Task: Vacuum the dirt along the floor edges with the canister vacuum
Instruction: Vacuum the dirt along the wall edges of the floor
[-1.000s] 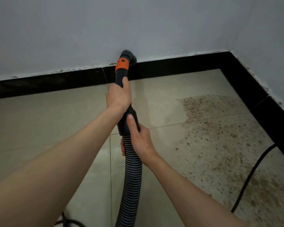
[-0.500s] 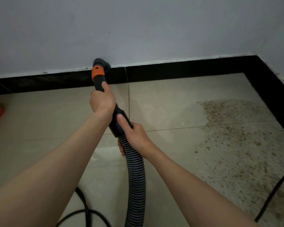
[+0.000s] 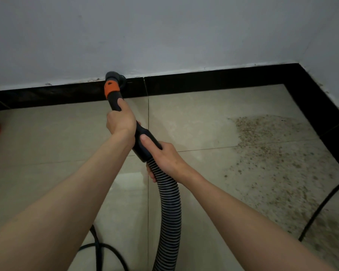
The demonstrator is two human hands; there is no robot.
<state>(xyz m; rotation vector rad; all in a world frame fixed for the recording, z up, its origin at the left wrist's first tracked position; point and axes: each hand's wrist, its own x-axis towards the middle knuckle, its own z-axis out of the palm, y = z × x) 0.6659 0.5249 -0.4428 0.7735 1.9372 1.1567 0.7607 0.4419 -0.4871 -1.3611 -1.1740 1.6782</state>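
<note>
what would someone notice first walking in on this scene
Two bare forearms reach up the middle: the left hand grips the black wand just below its orange collar, and the right hand holds where the wand meets the ribbed hose. The nozzle sits at the top edge of the black baseboard. A wide patch of brown dirt covers the tiles at right, toward the corner.

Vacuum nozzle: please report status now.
Left hand and right hand grip wand. Nozzle at skirting top. Dirt remains, right. Cable crosses it.
</note>
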